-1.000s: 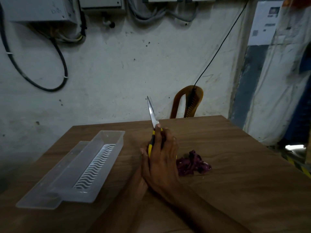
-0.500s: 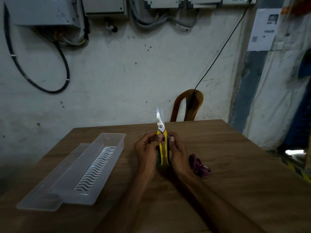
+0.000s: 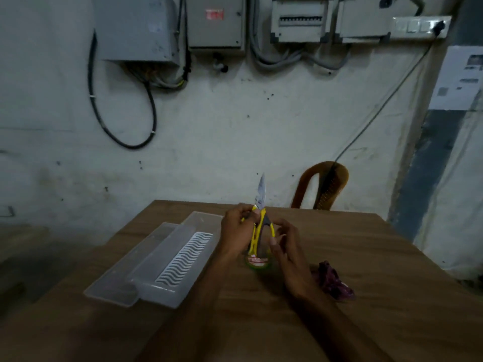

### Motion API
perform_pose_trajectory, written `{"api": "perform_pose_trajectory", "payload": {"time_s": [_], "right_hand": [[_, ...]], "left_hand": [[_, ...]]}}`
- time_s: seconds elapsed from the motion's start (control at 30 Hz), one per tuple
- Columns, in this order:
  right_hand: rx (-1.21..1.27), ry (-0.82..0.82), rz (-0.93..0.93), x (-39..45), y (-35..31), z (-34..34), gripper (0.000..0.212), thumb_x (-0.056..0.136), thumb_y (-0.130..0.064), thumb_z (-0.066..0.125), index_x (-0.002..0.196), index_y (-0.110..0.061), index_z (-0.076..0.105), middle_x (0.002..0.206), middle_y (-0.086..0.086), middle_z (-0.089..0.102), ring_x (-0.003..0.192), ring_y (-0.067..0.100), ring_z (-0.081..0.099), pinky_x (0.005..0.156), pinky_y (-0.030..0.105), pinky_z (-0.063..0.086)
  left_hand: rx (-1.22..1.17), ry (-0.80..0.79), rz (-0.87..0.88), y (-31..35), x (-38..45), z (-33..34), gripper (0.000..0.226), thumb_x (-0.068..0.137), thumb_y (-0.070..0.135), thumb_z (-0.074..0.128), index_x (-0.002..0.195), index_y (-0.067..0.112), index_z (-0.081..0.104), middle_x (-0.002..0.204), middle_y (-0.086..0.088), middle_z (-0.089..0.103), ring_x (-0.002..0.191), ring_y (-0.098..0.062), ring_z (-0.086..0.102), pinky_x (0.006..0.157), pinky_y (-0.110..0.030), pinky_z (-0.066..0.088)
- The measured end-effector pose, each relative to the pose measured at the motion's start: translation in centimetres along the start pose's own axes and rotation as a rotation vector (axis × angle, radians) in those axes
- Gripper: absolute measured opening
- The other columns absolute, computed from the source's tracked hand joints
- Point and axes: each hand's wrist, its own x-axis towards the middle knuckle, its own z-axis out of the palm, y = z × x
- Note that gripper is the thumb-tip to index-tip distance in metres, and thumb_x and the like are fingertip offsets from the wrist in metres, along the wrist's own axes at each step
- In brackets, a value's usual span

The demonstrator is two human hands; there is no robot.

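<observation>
Left hand (image 3: 235,231) gripping yellow-handled shears (image 3: 258,223), pointed steel blades standing upright, right hand (image 3: 288,248) curling round right handle loop

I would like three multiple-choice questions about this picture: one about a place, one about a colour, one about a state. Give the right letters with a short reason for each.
1. Where is the purple cloth?
A. in the tray
B. on the chair
C. on the table

2. What colour are the handles of the scissors?
A. yellow
B. red
C. white

3. How are the scissors placed?
A. flat on the table
B. held with the tip up
C. lying in the tray

Answers:
1 C: the cloth lies on the table, to the right of the right hand.
2 A: the handles show yellow.
3 B: the left hand grips them and the blade points up.
</observation>
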Motion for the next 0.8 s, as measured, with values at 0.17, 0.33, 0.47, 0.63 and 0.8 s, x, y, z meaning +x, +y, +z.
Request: {"api": "perform_pose_trajectory", "payload": {"time_s": [0.17,0.33,0.47,0.63,0.8], "right_hand": [[-0.373,-0.177,-0.246,-0.6,-1.3,0.3,0.025,0.104,-0.032,0.055,0.129,-0.034,0.053,0.115,-0.011,0.049,0.112,0.007,0.050,0.095,0.031,0.045],[-0.671,-0.482,-0.523,-1.7,-5.3,5.2,0.047,0.096,-0.047,0.047,0.135,-0.023,0.057,0.131,0.004,0.057,0.114,0.022,0.051,0.095,0.044,0.048],[-0.827,-0.548,-0.486,-3.8,-7.3,10.5,0.058,0.089,-0.058,0.050,0.141,-0.033,0.045,0.138,0.008,0.047,0.116,0.034,0.049,0.090,0.049,0.046],[-0.770,-0.460,-0.366,-4.5,-6.1,11.2,0.047,0.087,-0.049,0.053,0.133,-0.036,0.050,0.138,0.003,0.042,0.113,0.029,0.049,0.087,0.041,0.048],[-0.730,-0.427,-0.335,-4.9,-5.4,10.2,0.039,0.086,-0.041,0.043,0.122,-0.030,0.054,0.130,0.003,0.042,0.111,0.027,0.051,0.084,0.038,0.047]], "left_hand": [[0.496,0.068,-0.054,3.1,1.7,-11.0,0.022,0.063,0.029,0.072,0.074,0.011,0.078,0.067,-0.013,0.070,0.068,-0.011,0.065,0.058,-0.023,0.047],[0.929,-0.012,-0.239,0.9,1.6,-17.1,0.016,0.071,0.018,0.068,0.065,0.004,0.064,0.072,-0.022,0.064,0.083,-0.029,0.070,0.059,-0.026,0.040],[1.084,-0.130,-0.189,-0.1,-0.4,-15.3,0.022,0.076,0.017,0.074,0.093,0.008,0.062,0.109,-0.019,0.066,0.106,-0.037,0.063,0.079,-0.037,0.048],[1.097,-0.229,-0.213,-1.0,-1.1,-13.2,0.036,0.084,0.020,0.068,0.114,0.003,0.057,0.123,-0.020,0.061,0.111,-0.038,0.061,0.086,-0.041,0.051],[1.217,-0.376,-0.190,-1.3,-1.8,-11.2,0.042,0.092,0.024,0.064,0.127,0.004,0.052,0.129,-0.018,0.060,0.116,-0.034,0.060,0.088,-0.040,0.049]]}}
